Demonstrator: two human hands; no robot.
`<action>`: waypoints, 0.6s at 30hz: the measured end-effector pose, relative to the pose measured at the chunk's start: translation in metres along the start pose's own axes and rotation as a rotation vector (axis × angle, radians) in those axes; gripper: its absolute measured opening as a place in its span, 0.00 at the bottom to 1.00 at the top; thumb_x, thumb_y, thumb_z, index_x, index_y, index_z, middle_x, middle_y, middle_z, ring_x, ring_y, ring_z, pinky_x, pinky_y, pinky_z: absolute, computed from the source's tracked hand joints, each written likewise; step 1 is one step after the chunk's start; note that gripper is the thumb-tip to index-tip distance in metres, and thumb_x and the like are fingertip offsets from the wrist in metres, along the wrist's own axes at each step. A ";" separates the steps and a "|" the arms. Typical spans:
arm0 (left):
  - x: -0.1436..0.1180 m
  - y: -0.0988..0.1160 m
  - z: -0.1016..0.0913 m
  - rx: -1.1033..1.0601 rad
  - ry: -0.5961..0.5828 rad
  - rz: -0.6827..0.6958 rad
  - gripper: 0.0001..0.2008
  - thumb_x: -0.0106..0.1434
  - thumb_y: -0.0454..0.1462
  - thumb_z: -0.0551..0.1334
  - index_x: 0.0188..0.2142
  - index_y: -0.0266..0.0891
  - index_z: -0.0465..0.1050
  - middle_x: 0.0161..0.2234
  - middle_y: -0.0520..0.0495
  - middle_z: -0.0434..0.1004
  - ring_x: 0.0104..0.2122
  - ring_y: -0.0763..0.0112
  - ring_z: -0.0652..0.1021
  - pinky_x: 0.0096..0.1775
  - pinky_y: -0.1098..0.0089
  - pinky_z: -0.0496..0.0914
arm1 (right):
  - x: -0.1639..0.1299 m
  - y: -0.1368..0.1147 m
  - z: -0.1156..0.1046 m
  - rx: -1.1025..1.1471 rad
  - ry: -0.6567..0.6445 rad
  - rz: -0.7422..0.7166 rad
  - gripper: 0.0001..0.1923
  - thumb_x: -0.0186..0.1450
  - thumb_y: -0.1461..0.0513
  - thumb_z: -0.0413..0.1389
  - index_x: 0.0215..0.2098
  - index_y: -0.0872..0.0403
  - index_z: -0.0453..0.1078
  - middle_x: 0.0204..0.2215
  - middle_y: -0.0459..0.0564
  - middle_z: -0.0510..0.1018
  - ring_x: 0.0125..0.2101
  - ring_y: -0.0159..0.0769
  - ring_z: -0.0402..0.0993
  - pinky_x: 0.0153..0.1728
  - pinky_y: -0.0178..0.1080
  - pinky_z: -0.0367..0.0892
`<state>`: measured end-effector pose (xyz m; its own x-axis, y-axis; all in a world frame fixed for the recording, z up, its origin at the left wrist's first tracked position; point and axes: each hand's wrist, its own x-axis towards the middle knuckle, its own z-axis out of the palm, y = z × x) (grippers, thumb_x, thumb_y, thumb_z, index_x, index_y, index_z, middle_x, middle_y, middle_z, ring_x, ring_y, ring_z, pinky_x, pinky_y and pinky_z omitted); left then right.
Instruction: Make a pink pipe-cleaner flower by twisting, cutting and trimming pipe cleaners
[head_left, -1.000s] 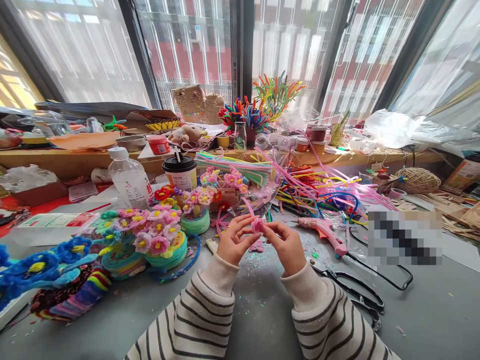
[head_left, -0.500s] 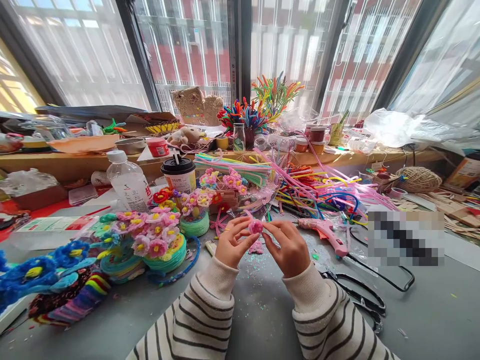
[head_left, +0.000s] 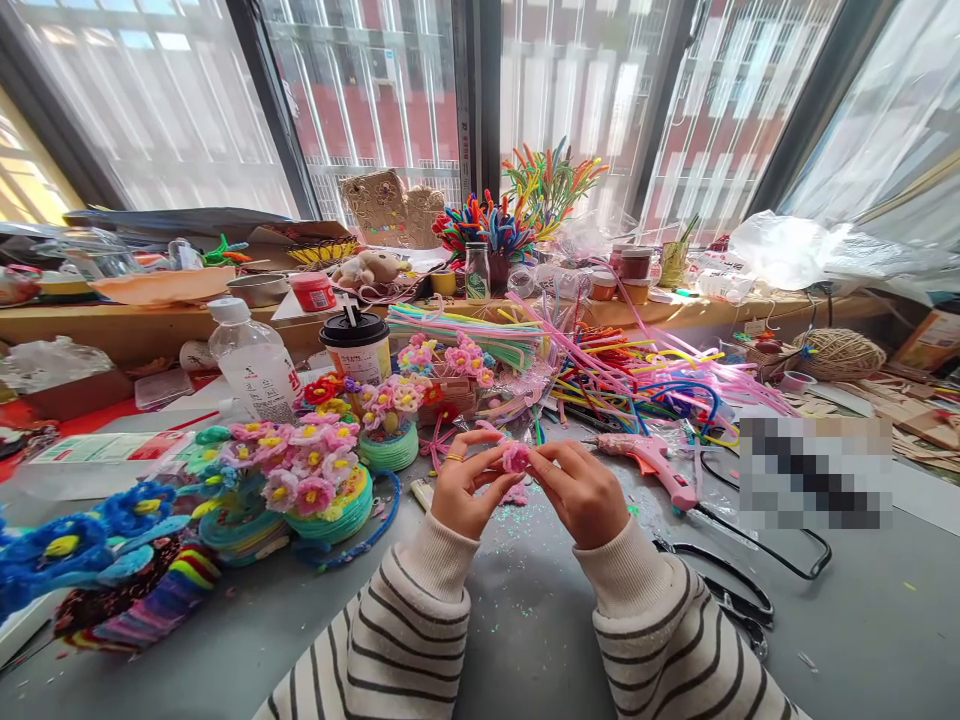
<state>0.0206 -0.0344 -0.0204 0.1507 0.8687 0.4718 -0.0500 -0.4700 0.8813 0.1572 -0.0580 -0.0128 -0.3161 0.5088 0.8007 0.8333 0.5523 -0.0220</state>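
Pinching a small fuzzy pink piece (head_left: 515, 459) from either side, my left hand (head_left: 466, 490) and right hand (head_left: 583, 492) hold it above the counter (head_left: 525, 640). From my end I see a pink glue gun (head_left: 651, 462) to the right, black-handled scissors (head_left: 766, 608) nearer, pink flowers (head_left: 311, 465) left, and bundled pastel stems (head_left: 465, 332) farther off.

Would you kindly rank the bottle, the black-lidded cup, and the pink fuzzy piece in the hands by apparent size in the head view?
Largest to smallest:
bottle
black-lidded cup
pink fuzzy piece
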 end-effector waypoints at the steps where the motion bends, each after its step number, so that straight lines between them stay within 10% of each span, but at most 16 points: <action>1: 0.000 0.001 0.000 -0.009 -0.006 -0.007 0.11 0.43 0.35 0.61 0.29 0.37 0.71 0.36 0.47 0.59 0.29 0.73 0.72 0.30 0.70 0.72 | 0.000 0.000 0.000 -0.007 0.002 -0.002 0.09 0.57 0.67 0.48 0.34 0.59 0.67 0.25 0.51 0.72 0.28 0.32 0.64 0.28 0.34 0.62; 18: -0.001 0.007 0.000 -0.050 -0.046 -0.068 0.08 0.44 0.35 0.61 0.27 0.36 0.71 0.35 0.47 0.59 0.30 0.73 0.71 0.31 0.70 0.72 | 0.000 -0.002 -0.002 0.024 -0.020 0.035 0.08 0.56 0.65 0.48 0.30 0.59 0.68 0.24 0.50 0.71 0.27 0.32 0.63 0.28 0.34 0.61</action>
<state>0.0205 -0.0382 -0.0146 0.2005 0.8899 0.4098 -0.0873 -0.4004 0.9122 0.1562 -0.0602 -0.0118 -0.2962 0.5415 0.7868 0.8329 0.5496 -0.0647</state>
